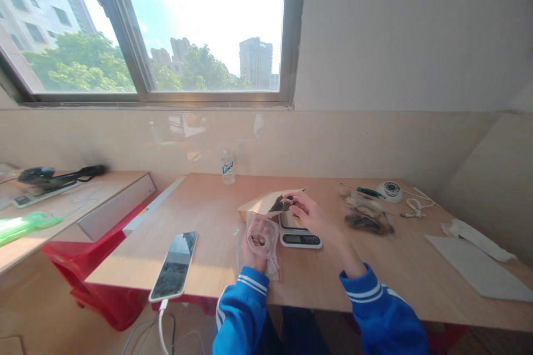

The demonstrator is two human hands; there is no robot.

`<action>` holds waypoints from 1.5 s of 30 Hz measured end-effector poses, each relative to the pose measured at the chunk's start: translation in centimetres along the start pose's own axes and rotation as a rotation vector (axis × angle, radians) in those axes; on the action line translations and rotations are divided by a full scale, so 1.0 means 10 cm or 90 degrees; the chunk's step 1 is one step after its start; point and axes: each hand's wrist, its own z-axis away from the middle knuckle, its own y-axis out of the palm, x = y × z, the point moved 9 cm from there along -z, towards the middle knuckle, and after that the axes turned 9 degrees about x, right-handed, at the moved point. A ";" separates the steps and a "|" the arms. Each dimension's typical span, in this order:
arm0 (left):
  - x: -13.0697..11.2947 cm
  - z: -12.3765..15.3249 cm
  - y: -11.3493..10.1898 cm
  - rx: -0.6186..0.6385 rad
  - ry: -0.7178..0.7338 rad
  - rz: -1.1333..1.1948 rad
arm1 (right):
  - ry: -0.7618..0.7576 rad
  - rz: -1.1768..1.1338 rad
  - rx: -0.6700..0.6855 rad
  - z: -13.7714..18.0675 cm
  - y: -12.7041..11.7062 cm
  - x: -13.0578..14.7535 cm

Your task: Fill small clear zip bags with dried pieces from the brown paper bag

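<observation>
My left hand [251, 253] holds a small clear plastic zip bag [262, 237] upright, with some brown bits inside. My right hand [306, 212] is raised just above a small white digital scale [298, 238] and grips a folded sheet of tan paper [266, 203] that tilts down toward the bag's mouth. Dark material shows at the paper's fold near my fingertips. Both sleeves are blue with white stripes. The scale stands on the wooden table [208, 216] right in front of me.
A smartphone [175, 265] on a white cable lies at the table's front left. A water bottle [227, 167] stands at the back. Clear bags of brown material [366, 215], a green screwdriver [368, 192], a small round white device [390, 190] and white paper [478, 269] lie to the right.
</observation>
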 end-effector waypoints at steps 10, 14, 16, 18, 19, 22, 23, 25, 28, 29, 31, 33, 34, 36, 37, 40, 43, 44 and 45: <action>-0.03 0.01 0.00 -0.009 0.014 -0.021 | -0.010 0.165 -0.056 -0.01 -0.17 0.07; -0.03 0.01 0.00 -0.013 0.015 -0.017 | -0.034 0.191 -0.069 -0.06 -0.25 0.18; -0.03 0.01 -0.01 -0.016 0.013 -0.014 | -0.050 0.189 -0.112 -0.10 -0.33 0.26; -0.02 0.01 0.00 -0.012 0.008 -0.007 | -0.077 0.187 -0.196 -0.16 -0.44 0.35; -0.02 0.01 0.00 -0.009 0.005 -0.003 | -0.095 0.188 -0.242 -0.20 -0.48 0.39; 0.00 0.01 0.02 -0.002 -0.006 0.007 | -0.146 0.201 -0.267 -0.38 -0.40 0.44; 0.00 0.02 0.02 -0.002 -0.007 0.008 | -0.155 0.206 -0.231 -0.46 -0.31 0.43; -0.01 0.03 0.04 0.000 -0.005 0.006 | -0.165 0.208 -0.163 -0.54 -0.14 0.40; -0.01 0.04 0.07 0.009 -0.001 0.006 | -0.164 0.188 -0.212 -0.42 -0.14 0.37; -0.01 0.04 0.08 0.013 -0.002 0.006 | -0.159 0.178 -0.246 -0.34 -0.18 0.36; 0.00 0.04 0.09 0.020 -0.004 0.010 | -0.142 0.165 -0.278 -0.24 -0.23 0.31; 0.00 0.03 0.09 0.022 -0.004 0.015 | -0.134 0.173 -0.264 -0.20 -0.23 0.27; 0.00 0.03 0.09 0.021 -0.002 0.017 | -0.136 0.183 -0.247 -0.20 -0.21 0.25; -0.01 0.03 0.08 0.017 0.006 0.020 | -0.148 0.206 -0.216 -0.22 -0.18 0.24; -0.02 0.03 0.08 0.017 0.009 0.021 | -0.155 0.217 -0.206 -0.24 -0.17 0.24; -0.01 0.03 0.11 0.028 0.007 0.025 | -0.178 0.259 -0.208 -0.22 -0.18 0.27; -0.01 0.03 0.11 0.042 0.011 0.027 | -0.174 0.321 -0.226 -0.09 -0.19 0.25; -0.01 0.03 0.10 0.045 0.014 0.025 | -0.163 0.346 -0.217 -0.03 -0.18 0.23; -0.01 0.02 0.10 0.048 0.015 0.022 | -0.147 0.374 -0.200 0.02 -0.15 0.18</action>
